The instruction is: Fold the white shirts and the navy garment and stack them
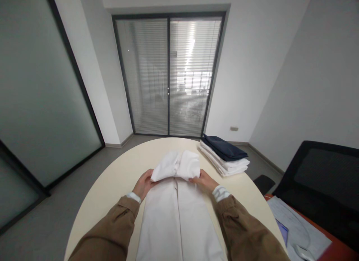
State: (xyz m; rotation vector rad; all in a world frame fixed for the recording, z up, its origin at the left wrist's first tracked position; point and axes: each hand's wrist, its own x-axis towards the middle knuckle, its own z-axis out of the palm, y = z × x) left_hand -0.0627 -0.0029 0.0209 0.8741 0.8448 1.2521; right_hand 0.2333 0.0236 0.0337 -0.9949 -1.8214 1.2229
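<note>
A white garment (176,216) lies lengthwise on the round cream table (112,178) in front of me, its far end folded back toward me. My left hand (143,185) is closed on the left side of that folded end. My right hand (204,180) is closed on its right side. Both sleeves are brown with striped cuffs.
A stack of folded clothes (224,158), white with a dark navy piece on top, sits at the table's far right. A black chair (322,186) stands to the right, with papers (291,223) on an orange surface. Glass doors with blinds are ahead.
</note>
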